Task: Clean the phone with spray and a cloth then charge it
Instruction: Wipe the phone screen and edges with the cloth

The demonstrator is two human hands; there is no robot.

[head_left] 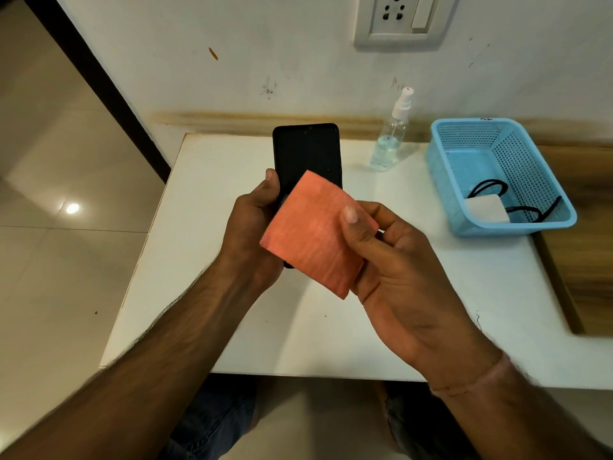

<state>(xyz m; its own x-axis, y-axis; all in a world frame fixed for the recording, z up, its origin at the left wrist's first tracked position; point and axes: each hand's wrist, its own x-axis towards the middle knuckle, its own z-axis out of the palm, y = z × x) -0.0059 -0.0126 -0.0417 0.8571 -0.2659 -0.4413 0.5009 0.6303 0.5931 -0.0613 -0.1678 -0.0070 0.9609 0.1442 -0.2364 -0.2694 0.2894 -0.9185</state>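
Phone (306,151) upright in left hand (252,224), right hand (391,257) pinching cloth (311,234) over it.

Both forearms forward, left hand (255,224) and right hand (398,270) with curled fingers (398,227).

Above the white worktop (514,293), the folded orange cloth (315,234) in the right hand (398,277) overlaps the black slab phone (306,151) in the left hand (252,227). The clear plastic spray bottle (388,144) stands behind to the right, with the blue perforated plastic basket (517,227) right of it.
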